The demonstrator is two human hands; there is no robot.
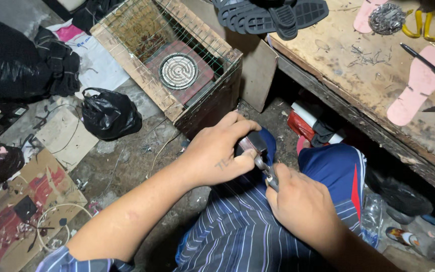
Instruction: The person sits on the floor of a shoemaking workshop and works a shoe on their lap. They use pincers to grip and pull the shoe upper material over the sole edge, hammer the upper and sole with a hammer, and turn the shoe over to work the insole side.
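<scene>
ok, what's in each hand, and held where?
Left hand wraps the top of a small dark piece; right hand grips a metal tool by its handle end.

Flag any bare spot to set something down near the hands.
Bare concrete floor between black bag, wire-topped wooden box and left hand. Workbench has bare wood left of the pink soles. Crowded: right hand, lap.
</scene>
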